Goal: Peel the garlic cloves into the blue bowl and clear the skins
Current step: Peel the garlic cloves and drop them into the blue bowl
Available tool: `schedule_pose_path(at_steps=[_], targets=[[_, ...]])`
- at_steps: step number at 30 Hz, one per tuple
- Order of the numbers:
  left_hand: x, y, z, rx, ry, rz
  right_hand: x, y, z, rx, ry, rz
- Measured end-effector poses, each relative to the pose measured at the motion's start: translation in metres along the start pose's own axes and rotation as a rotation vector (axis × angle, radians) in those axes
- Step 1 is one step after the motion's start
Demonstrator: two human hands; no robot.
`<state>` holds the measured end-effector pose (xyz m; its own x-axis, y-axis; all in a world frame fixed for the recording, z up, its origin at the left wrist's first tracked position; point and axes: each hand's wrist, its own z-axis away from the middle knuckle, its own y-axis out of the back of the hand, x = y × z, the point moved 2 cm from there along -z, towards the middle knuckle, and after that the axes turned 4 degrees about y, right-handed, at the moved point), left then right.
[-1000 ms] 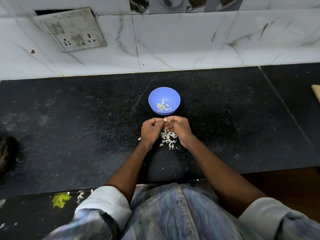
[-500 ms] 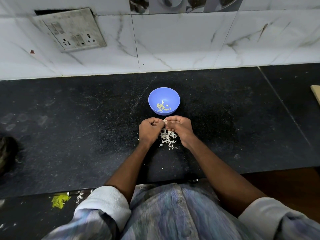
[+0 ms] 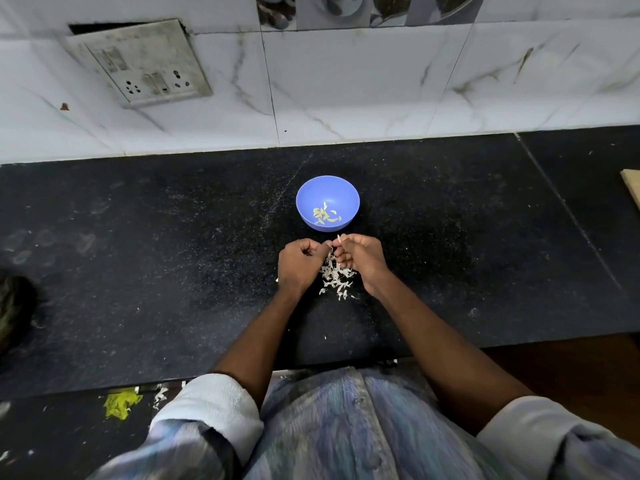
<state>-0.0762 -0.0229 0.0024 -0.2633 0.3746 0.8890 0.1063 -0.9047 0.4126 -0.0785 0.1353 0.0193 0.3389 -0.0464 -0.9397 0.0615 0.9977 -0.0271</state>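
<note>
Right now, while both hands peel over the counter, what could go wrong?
1. The right hand pinches a small garlic clove short of the blue bowl; it could drop onto the counter.
2. The skins lie loose between the hands; the left hand may scatter them.

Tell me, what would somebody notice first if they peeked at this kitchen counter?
Probably the bright blue bowl in the middle of the black counter, with a few pale peeled garlic pieces inside. Just in front of it, the left hand and right hand work close together on a garlic clove, above a little heap of white skins.
</note>
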Motion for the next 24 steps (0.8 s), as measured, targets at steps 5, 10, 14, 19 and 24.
schedule_pose_path(at_steps=[5, 10, 14, 19, 24], targets=[[0.007, -0.001, 0.002, -0.114, -0.049, 0.160, -0.001, 0.000, 0.001, -0.035, 0.027, 0.153], [0.009, -0.010, 0.008, -0.163, 0.078, 0.383, 0.004, -0.005, 0.001, -0.099, 0.076, 0.294], [0.008, -0.012, 0.006, -0.061, 0.205, 0.457, -0.001, -0.004, 0.002, 0.005, 0.119, 0.317], [0.005, -0.006, 0.003, -0.044, 0.146, 0.346, 0.001, 0.003, -0.004, 0.075, 0.205, 0.450], [0.022, 0.000, 0.001, 0.039, -0.096, 0.165, 0.000, 0.001, -0.014, 0.147, 0.231, 0.586]])
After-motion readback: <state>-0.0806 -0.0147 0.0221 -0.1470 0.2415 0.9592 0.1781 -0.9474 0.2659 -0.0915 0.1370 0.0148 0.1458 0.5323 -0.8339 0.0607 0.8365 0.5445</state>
